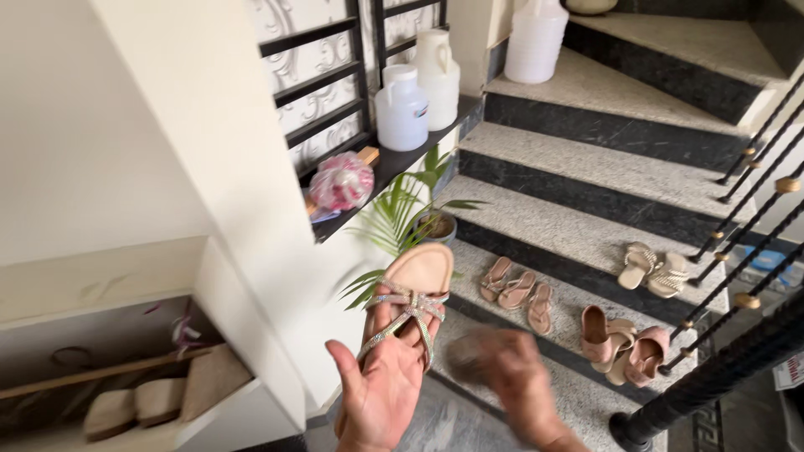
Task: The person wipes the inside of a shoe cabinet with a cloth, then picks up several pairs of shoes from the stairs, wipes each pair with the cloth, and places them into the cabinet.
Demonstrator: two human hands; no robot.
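Head view: left hand (381, 393) at lower centre of frame cradling beige sandal (410, 305) on open fingers, long axis pointing up-frame; right hand (511, 377) blurring just beside, finger state impossible to tell.

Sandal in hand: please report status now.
Left hand holds beige strappy sandal, sole up. Right hand blurred beside it, grip unclear. Potted plant just behind.

jug label (421, 110): small blue-and-red patch on the front white plastic jug on the dark ledge | plastic bag (341, 182): pink-and-clear bundle, knotted, further along the ledge | paper sign (789, 370): white sheet with red marks at right edge, behind the railing
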